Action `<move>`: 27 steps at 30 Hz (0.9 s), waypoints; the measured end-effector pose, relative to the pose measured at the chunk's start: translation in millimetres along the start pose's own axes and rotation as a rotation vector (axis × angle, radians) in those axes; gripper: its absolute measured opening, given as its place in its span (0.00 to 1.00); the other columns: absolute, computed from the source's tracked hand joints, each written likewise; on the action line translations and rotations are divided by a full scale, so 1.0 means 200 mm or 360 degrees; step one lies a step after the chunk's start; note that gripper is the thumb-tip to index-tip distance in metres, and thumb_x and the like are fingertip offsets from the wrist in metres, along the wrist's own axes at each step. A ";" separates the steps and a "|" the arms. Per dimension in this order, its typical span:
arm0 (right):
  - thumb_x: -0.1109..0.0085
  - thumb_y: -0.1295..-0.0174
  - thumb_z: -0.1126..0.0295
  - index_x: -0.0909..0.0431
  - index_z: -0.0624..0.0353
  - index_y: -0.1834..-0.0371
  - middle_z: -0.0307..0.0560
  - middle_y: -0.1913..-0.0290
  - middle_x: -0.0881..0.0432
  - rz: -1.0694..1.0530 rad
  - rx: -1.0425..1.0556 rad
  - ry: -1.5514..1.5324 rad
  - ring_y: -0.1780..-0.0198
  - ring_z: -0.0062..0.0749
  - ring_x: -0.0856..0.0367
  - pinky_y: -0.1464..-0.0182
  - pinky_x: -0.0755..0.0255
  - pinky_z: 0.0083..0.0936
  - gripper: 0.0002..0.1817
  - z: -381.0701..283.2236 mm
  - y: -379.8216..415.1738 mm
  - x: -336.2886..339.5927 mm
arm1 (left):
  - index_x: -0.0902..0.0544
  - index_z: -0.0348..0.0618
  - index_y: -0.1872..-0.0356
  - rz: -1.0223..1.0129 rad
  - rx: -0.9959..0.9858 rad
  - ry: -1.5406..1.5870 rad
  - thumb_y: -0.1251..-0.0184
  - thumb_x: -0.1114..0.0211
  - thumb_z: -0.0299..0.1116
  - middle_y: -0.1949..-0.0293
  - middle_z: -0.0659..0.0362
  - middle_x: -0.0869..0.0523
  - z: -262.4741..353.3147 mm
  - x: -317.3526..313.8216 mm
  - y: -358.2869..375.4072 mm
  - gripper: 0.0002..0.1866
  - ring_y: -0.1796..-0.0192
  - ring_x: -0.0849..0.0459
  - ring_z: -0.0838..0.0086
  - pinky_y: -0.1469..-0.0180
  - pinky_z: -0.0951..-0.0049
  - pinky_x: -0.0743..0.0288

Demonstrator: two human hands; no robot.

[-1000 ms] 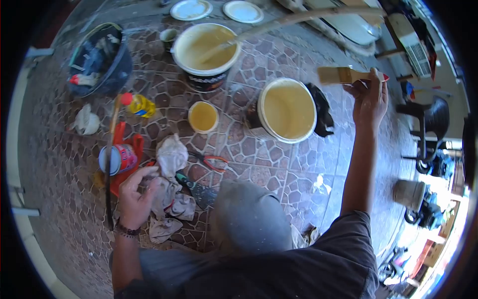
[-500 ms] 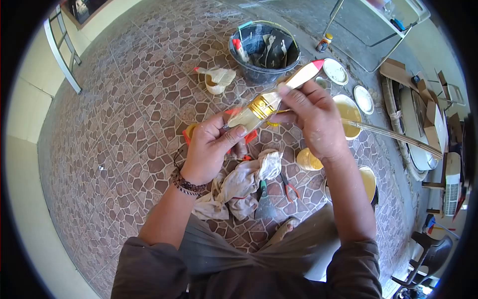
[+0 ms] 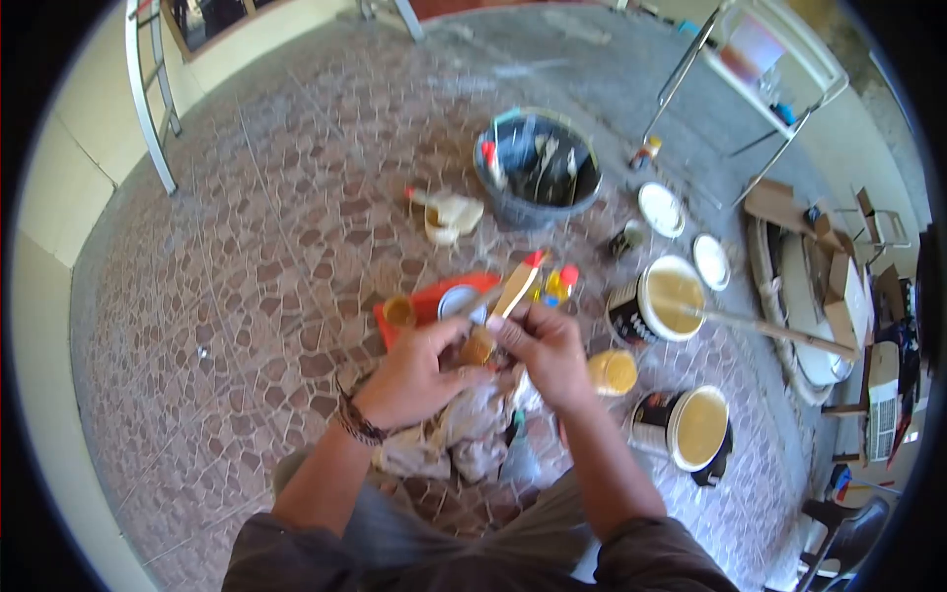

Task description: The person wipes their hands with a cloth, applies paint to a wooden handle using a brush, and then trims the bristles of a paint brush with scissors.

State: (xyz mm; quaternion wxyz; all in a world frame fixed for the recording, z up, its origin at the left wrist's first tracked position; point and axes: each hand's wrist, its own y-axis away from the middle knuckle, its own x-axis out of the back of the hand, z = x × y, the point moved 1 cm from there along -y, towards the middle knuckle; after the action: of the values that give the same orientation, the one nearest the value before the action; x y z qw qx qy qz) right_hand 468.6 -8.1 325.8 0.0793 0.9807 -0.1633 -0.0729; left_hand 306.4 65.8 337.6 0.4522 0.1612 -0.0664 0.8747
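My right hand (image 3: 543, 350) grips a paintbrush (image 3: 516, 293) with a pale wooden handle and red tip, the handle pointing up and away from me. My left hand (image 3: 414, 370) is beside the brush's metal band and bristle end, its thumb and fingers around that end. Just beyond the hands lies an orange-red tray (image 3: 434, 299) with a small amber cup (image 3: 399, 313) and a white-rimmed tin (image 3: 462, 301). Small yellow bottles (image 3: 558, 284) stand to its right. Below the hands a crumpled cloth (image 3: 473, 424) lies by a scraper (image 3: 520, 456).
A black bucket (image 3: 538, 212) holding tools stands ahead, with a brush on a small cup (image 3: 444, 229) to its left. On the right are two open paint pails (image 3: 651, 301) (image 3: 681, 424), a yellow jar (image 3: 614, 372), white lids (image 3: 661, 209) and cardboard boxes (image 3: 848, 296).
Both hands and the brush have moved down, closer to my body. The brush handle now points more upright. The view has shifted, showing more of the tray and paint pails.
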 end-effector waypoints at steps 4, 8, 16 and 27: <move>0.44 0.32 0.65 0.20 0.63 0.55 0.39 0.66 0.19 -0.0032 -0.0108 -0.0594 0.67 0.20 0.20 0.64 0.23 0.18 0.12 0.05 -0.02 0.02 | 0.26 0.34 0.43 0.0310 0.0019 0.0436 0.35 0.38 0.22 0.55 0.61 0.17 -0.11 -0.11 -0.07 0.19 0.54 0.20 0.81 0.49 0.77 0.25; 0.45 0.32 0.70 0.21 0.62 0.51 0.39 0.62 0.19 -0.0070 -0.0161 -0.0466 0.66 0.21 0.22 0.59 0.24 0.20 0.10 0.09 -0.02 0.04 | 0.30 0.35 0.36 0.0371 -0.0059 0.0792 0.32 0.43 0.24 0.55 0.64 0.19 -0.12 -0.17 -0.07 0.23 0.54 0.22 0.84 0.51 0.82 0.28; 0.38 0.39 0.79 0.19 0.66 0.55 0.39 0.61 0.16 0.0121 0.0129 -0.0407 0.61 0.18 0.21 0.57 0.26 0.16 0.09 0.09 0.01 0.04 | 0.29 0.31 0.39 0.0316 -0.0097 0.0490 0.28 0.49 0.26 0.53 0.53 0.18 -0.08 -0.21 -0.09 0.19 0.50 0.20 0.75 0.46 0.74 0.28; 0.37 0.40 0.76 0.24 0.66 0.63 0.45 0.69 0.17 0.0137 0.0445 0.0297 0.68 0.24 0.19 0.66 0.25 0.21 0.07 0.05 0.03 -0.02 | 0.37 0.30 0.34 0.0206 -0.0020 0.1259 0.21 0.59 0.43 0.42 0.51 0.25 -0.13 -0.23 -0.11 0.27 0.39 0.26 0.70 0.35 0.70 0.35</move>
State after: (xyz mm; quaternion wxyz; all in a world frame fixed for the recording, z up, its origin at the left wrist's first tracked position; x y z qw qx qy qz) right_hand 461.9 -14.2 318.5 -0.0401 0.9767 -0.2057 0.0454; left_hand 342.5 50.2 297.1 0.3879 -0.1952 0.0975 0.8955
